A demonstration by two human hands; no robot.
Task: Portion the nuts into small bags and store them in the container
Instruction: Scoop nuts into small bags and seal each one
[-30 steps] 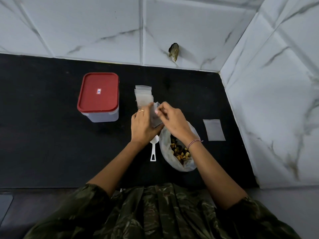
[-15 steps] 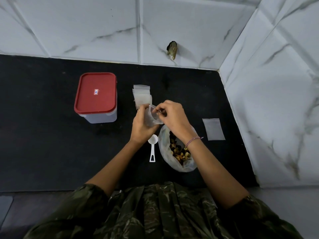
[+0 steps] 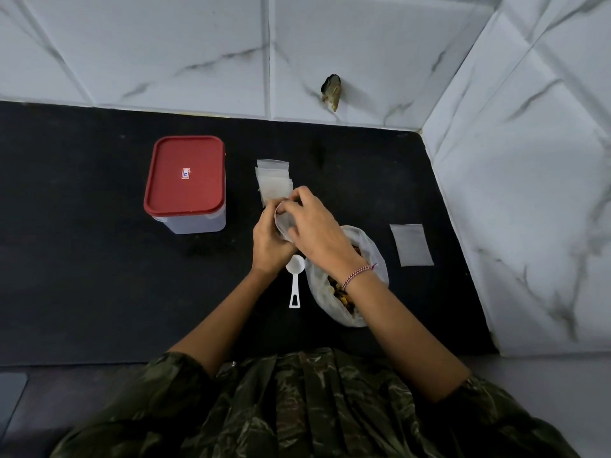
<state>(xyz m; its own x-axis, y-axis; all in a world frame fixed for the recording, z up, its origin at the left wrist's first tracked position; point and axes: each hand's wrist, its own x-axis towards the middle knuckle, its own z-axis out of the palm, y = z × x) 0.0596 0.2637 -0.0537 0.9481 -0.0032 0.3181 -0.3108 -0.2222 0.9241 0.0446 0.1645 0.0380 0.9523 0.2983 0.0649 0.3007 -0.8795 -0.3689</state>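
Since half a second ago the right hand [image 3: 317, 226] has slid across the mouth of the small bag [image 3: 283, 223], which gapes rounder. Nearest, the nut bag [image 3: 377, 259] lies open on the worktop [image 3: 99, 276], with a white scoop [image 3: 295, 282] just left of it. Past its far edge the left hand [image 3: 269, 241] grips the small bag, and the right seems to pinch its rim. The closed container [image 3: 185, 180] stands far-left of it.

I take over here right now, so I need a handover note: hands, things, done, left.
Left hand and right hand: both pinch one small bag, its mouth pulled open; no nuts show in it.
Scoop lies beside the open nut bag; spare bags stacked behind the hands; one flat bag at right; container at left, lid on.
Done: bag opened. Left: fill, seal, repeat, store.
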